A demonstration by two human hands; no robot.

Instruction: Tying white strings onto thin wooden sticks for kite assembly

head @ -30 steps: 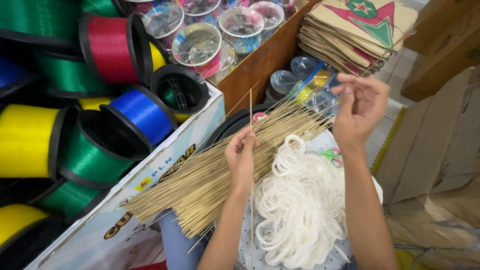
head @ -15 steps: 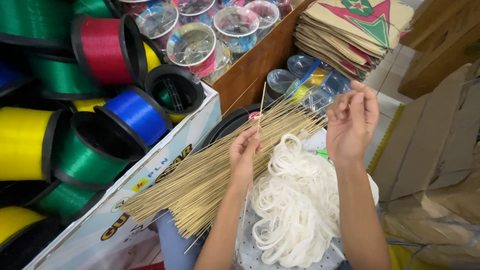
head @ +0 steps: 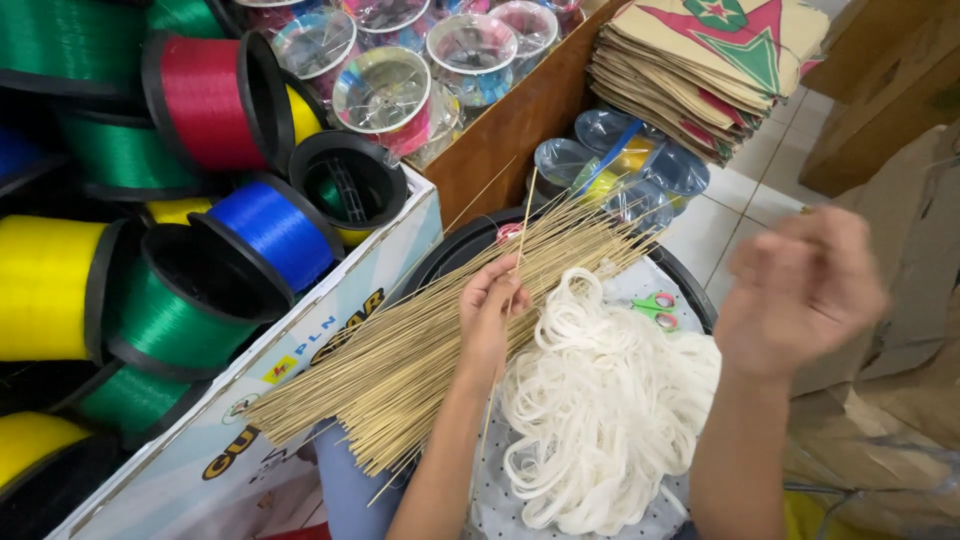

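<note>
Fingers (head: 505, 290) of the left hand (head: 492, 318) pinch narrowly around a single thin bamboo stick (head: 521, 235), lifting its tip clear of the big bundle of sticks (head: 420, 350) that lies slantwise across a round black tray (head: 455, 250). From the head view, the right hand (head: 800, 290) hovers raised and blurred off to the side, well apart from the sticks; whether its fingers are wide or closed on anything, I cannot tell. Just beside the bundle sits a heap of white loops (head: 600, 400), with small green-handled scissors (head: 655, 305) near its far edge. Spools of coloured line (head: 235, 100) fill a box on the left; folded paper kites (head: 700, 60) are stacked beyond. To separate one stick cleanly, a light pinch near its end seems best, drawing it along its length so neighbours stay flat and nothing snaps.
</note>
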